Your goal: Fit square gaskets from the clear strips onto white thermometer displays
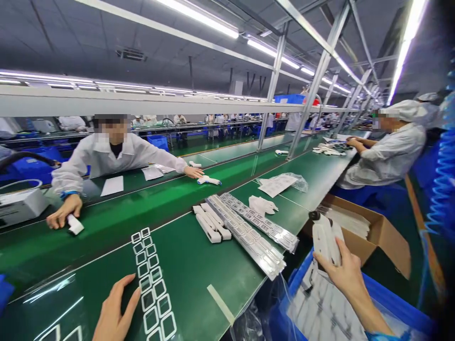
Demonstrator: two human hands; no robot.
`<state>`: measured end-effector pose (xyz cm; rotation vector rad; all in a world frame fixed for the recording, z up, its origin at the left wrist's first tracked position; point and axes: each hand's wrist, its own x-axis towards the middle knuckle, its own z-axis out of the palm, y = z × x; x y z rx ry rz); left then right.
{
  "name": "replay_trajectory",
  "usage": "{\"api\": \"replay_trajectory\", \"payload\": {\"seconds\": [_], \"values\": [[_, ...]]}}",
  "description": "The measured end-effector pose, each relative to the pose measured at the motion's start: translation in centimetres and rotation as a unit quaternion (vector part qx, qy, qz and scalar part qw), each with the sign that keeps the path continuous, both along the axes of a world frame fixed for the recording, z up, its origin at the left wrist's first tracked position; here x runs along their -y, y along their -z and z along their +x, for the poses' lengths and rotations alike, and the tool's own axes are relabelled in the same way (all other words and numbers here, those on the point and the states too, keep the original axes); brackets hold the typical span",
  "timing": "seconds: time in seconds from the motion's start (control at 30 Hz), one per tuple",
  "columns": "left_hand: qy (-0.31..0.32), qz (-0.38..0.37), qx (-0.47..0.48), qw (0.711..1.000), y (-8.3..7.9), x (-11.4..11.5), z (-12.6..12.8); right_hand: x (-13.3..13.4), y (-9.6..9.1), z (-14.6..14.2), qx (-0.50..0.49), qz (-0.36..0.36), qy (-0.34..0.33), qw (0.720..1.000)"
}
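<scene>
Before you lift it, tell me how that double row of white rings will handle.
The double row of white rings will probably be floppy, since it lies thin and flat on the green belt. It looks light for its size, mostly open frames. It may sag if lifted by one end.

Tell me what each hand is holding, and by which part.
The right hand grips a white plastic device by its lower end; the left hand holds nothing.

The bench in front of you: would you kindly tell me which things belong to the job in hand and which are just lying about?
In hand:
right hand, holding a white device
left hand, beside a frame sheet

Lying about:
silver strips
white parts
cardboard box
</scene>
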<state>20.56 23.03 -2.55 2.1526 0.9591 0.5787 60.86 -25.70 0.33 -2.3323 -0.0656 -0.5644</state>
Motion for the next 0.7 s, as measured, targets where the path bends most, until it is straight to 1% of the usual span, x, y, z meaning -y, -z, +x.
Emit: {"api": "replay_trajectory", "payload": {"seconds": [0.07,0.1,0.17,0.2,0.23,0.3,0.33,0.4,0.47,0.53,0.63,0.7], "values": [[0.002,0.004,0.013,1.0,-0.3,0.5,0.2,-5.0,-3.3,-2.0,0.049,-0.047,-0.097,0.993],[0.003,0.007,0.023,1.0,-0.5,0.8,0.3,-7.9,-4.7,-3.4,0.072,-0.046,-0.128,0.988],[0.005,0.01,0.041,0.999,-0.7,1.1,0.5,-14.0,-6.5,-6.9,0.059,-0.063,-0.244,0.966],[0.006,0.012,0.05,0.999,-0.7,1.3,0.5,-17.2,-7.0,-8.7,0.049,-0.069,-0.292,0.953],[0.006,0.013,0.057,0.998,-0.8,1.4,0.5,-20.2,-7.2,-10.5,0.041,-0.075,-0.326,0.942],[0.007,0.015,0.069,0.997,-0.8,1.5,0.5,-25.9,-7.0,-13.8,0.024,-0.115,-0.377,0.919],[0.005,0.015,0.074,0.997,-0.7,1.5,0.4,-28.3,-6.7,-15.2,0.018,-0.152,-0.389,0.908],[0.002,0.01,0.08,0.997,-0.7,1.5,0.4,-32.3,-6.0,-17.2,0.011,-0.237,-0.389,0.89],[0.003,-0.007,0.078,0.997,-0.7,1.4,0.4,-34.9,-5.1,-18.2,0.008,-0.292,-0.376,0.879],[0.006,-0.034,0.067,0.997,-0.7,1.3,0.4,-36.3,-4.4,-18.5,0.007,-0.312,-0.367,0.876],[0.009,-0.072,0.049,0.996,-1.0,1.3,0.4,-36.9,-3.5,-18.1,0.02,-0.322,-0.364,0.874],[0.008,-0.081,0.046,0.996,-1.2,1.4,0.4,-36.9,-3.2,-17.7,0.033,-0.327,-0.368,0.87]]}}
